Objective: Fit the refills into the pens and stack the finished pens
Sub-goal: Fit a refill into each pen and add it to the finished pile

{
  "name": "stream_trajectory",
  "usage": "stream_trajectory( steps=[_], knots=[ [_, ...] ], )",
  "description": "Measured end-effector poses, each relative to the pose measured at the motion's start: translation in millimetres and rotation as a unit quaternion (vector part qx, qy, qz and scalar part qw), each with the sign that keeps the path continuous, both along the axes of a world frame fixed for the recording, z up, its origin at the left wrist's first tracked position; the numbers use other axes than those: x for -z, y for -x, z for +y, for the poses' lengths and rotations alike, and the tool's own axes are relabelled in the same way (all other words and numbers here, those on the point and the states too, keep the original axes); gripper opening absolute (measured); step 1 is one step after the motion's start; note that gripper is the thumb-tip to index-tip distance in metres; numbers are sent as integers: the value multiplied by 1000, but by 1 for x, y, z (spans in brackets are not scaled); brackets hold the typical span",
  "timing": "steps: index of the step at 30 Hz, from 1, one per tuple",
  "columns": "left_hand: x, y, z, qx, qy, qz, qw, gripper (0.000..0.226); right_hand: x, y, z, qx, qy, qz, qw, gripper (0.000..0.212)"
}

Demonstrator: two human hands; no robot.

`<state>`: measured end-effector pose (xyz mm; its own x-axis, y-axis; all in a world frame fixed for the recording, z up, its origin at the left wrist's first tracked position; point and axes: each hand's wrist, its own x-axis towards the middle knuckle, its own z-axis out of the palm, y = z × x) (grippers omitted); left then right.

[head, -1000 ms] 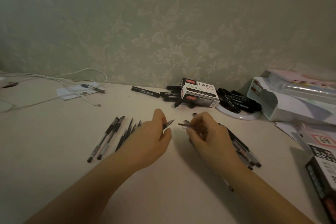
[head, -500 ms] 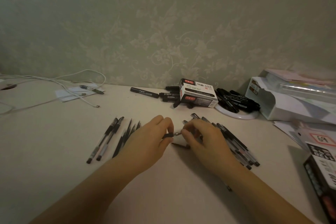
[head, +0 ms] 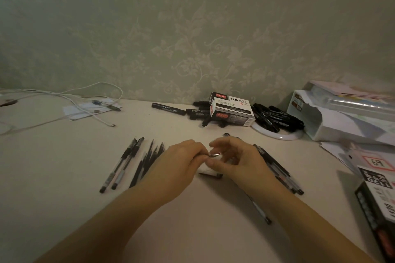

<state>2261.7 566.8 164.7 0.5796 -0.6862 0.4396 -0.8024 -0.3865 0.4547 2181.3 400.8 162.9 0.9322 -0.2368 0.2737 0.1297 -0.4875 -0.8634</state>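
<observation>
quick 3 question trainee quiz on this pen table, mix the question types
1. True or false: both hands meet on one small metal-tipped pen part.
2. Multiple choice: the white box marked 1120 sits (a) by the wall among black markers, (b) under the left hand, (c) on the white cable.
3. Fill in: the two capped pens lie to the ____ of the left hand.

Key:
1. True: left hand, right hand, pen part.
2. a: box, markers.
3. Left: pens.
</observation>
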Motion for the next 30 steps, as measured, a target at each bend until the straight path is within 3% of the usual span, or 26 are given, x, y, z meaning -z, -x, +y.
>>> stream_trajectory(
  steps=[2, 7, 10, 18, 22, 24, 26, 28, 30],
  knots=[
    [0, 0, 0, 4, 7, 0, 1000, 18, 0, 1, 2, 13, 18, 3, 1000, 26],
    [1, -1, 0, 2, 14, -6, 1000, 17, -1, 0, -1, 8, 18, -2, 1000, 5],
    [2, -2, 0, -3, 15, -4, 1000, 17, -1, 0, 0, 8, 7, -11, 1000, 18],
    [3, -2, 0, 2, 20, 1, 1000, 17, -2, -1, 0, 19, -53, 1, 998, 4],
    [1, -2, 1, -13, 25, 12, 1000, 18, -3, -1, -3, 57, -100, -8, 993, 8],
    [1, -3, 2, -23, 19, 19, 999, 18, -4, -1, -7, 95, -43, -6, 995, 10],
    [3, -3, 2, -30, 8, 22, 999, 18, -5, 0, -9, 104, 122, 6, 987, 11],
    [4, -3, 2, -32, -1, 19, 999, 17, -2, 0, -7, 68, 282, 20, 957, 15],
    [4, -2, 2, -31, -5, 19, 999, 16, 2, -2, -5, 39, 355, 38, 933, 19]
  ],
)
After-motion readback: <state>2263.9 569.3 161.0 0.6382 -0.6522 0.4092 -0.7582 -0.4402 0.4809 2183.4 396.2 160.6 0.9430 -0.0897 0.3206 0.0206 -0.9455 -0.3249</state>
